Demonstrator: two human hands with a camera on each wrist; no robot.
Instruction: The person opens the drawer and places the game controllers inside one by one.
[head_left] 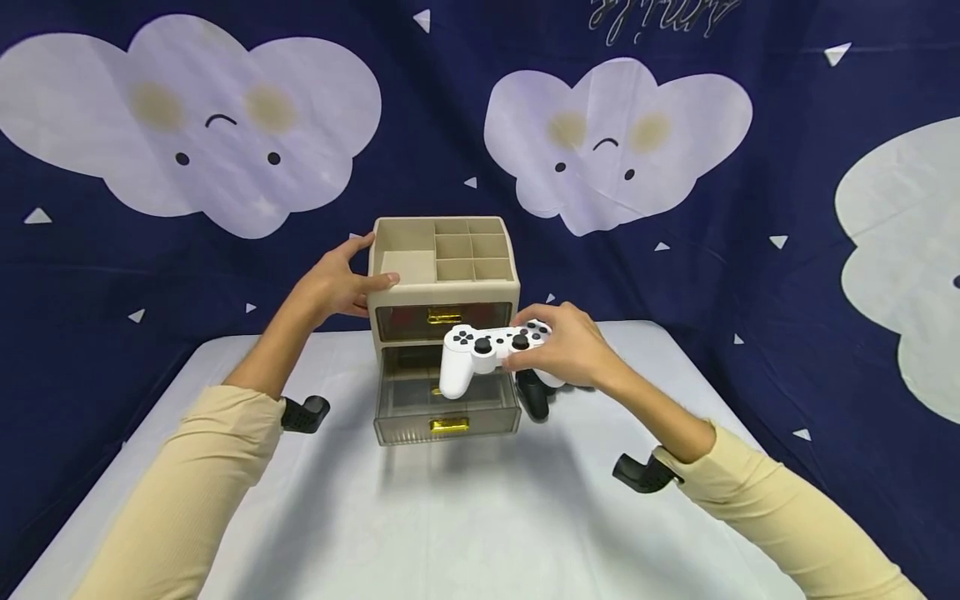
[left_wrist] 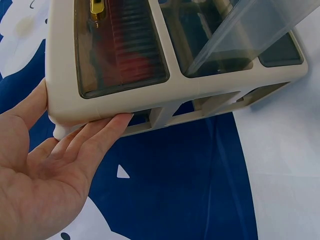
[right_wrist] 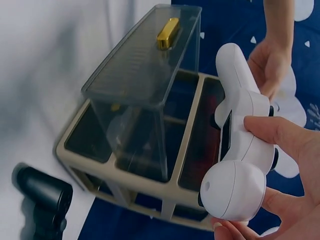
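A cream drawer organizer [head_left: 444, 293] stands on the table, its clear grey middle drawer [head_left: 450, 412] pulled out. My left hand [head_left: 333, 282] rests at its upper left corner, thumb over the top rim and straight fingers against the side wall [left_wrist: 100, 122]. My right hand [head_left: 573, 343] grips a white game controller [head_left: 456, 367] by its right part, above the pulled-out drawer and in front of the organizer. In the right wrist view, the controller [right_wrist: 245, 135] is seen edge-on between thumb and fingers. Something red shows dimly through the shut top drawer [left_wrist: 122, 55].
A black game controller [head_left: 534, 395] lies on the white table [head_left: 450, 525], right of the organizer, partly hidden behind my right hand. Small divided compartments [head_left: 472, 247] top the organizer. A dark blue cloth with clouds [head_left: 435, 108] hangs behind.
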